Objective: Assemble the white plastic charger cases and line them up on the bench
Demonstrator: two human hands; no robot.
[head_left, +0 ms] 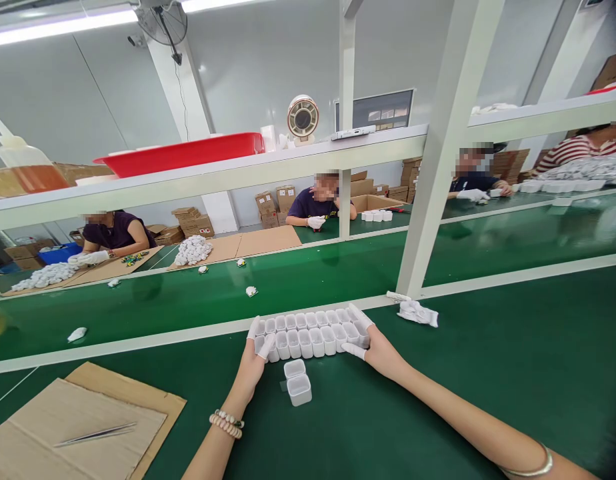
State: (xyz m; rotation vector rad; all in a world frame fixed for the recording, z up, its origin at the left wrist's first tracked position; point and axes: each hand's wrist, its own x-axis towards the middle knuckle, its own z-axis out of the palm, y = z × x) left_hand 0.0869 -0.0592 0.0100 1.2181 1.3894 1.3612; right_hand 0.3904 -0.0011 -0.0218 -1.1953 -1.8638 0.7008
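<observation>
Two rows of small white open-topped plastic boxes (304, 341) sit side by side in a block on the green bench. My left hand (255, 357) grips the block's left end, with white finger cots on its fingertips. At the right end, my right hand (381, 347) presses from the other side, also in white finger cots. Both hands are closed on the boxes, squeezing the rows between them. Just in front, apart from the block, stand two more joined white boxes (299, 389), with a small clear tab at their left.
Tweezers (95, 435) lie on cardboard sheets (153, 407) at left. A white glove (418, 313) rests by the upright post (433, 147). Beyond the rail runs a green conveyor belt (298, 270) carrying small white parts. Co-workers sit across it. A shelf (308, 160) spans overhead.
</observation>
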